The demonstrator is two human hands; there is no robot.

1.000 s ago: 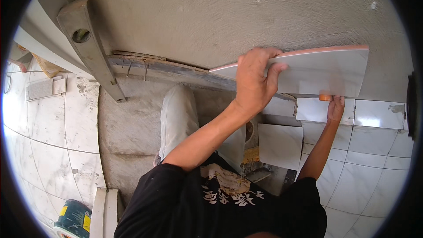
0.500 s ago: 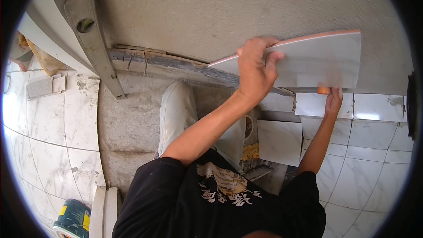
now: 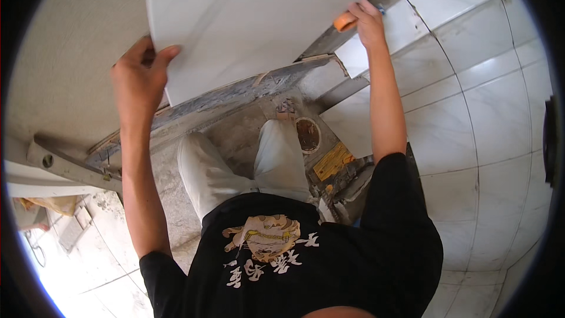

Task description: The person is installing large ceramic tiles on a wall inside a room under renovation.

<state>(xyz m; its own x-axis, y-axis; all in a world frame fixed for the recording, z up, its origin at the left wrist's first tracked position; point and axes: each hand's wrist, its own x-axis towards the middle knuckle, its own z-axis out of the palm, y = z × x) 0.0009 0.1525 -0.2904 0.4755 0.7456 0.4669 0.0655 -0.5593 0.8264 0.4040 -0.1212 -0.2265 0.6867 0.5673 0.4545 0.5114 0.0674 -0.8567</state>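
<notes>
A large pale grey-white tile (image 3: 247, 17) leans against the plastered wall in front of me, above a rough ledge. My left hand (image 3: 141, 73) is closed on its left edge, with the thumb on the face and the fingers round behind the edge. At the tile's lower right corner, my right hand (image 3: 368, 23) is closed round a tool with a rounded orange end (image 3: 345, 22). A small bit of the tool shows past the fingers, and its kind is unclear. The fingers are near the gap between the tile and the white tiles on the right.
Rough ledge strips (image 3: 235, 91) run beneath the tile. A metal spirit level (image 3: 70, 165) leans at the left. Laid white tiles (image 3: 438, 123) cover the right side. Between my legs and these tiles are a round floor opening (image 3: 308, 135) and a yellow-marked piece (image 3: 333, 162).
My view has turned and moved closer to the tile. My left hand has gone from the tile's top edge to its left edge. The right hand still holds the orange-ended tool.
</notes>
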